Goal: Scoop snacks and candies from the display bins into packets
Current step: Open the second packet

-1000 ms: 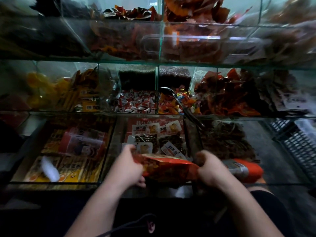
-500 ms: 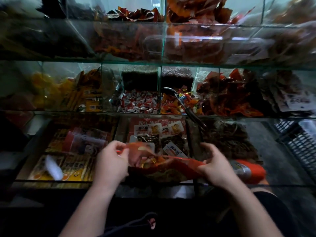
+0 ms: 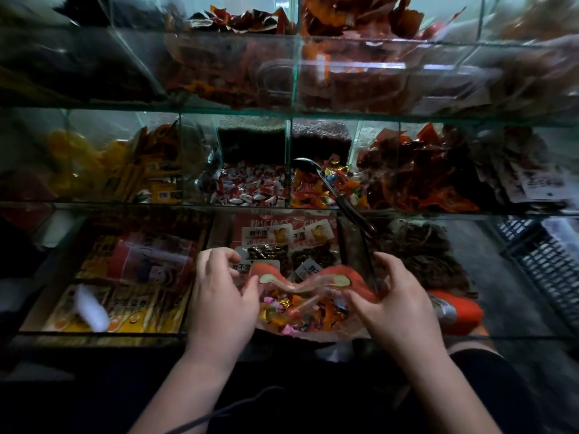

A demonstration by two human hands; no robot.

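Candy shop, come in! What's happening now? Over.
Left hand and right hand both pinch packet mouth open. Candies inside. Scoop parked in bin, nothing blocking.

Dim light, dark slatted crate (image 3: 545,264)

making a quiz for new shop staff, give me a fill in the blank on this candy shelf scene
1. The left hand and right hand hold the packet ___ at its mouth.
2. Inside the packet lie colourful wrapped ___.
3. The metal scoop rests in a bin on the ___ shelf, held by no hand.
Missing words: open; candies; middle.
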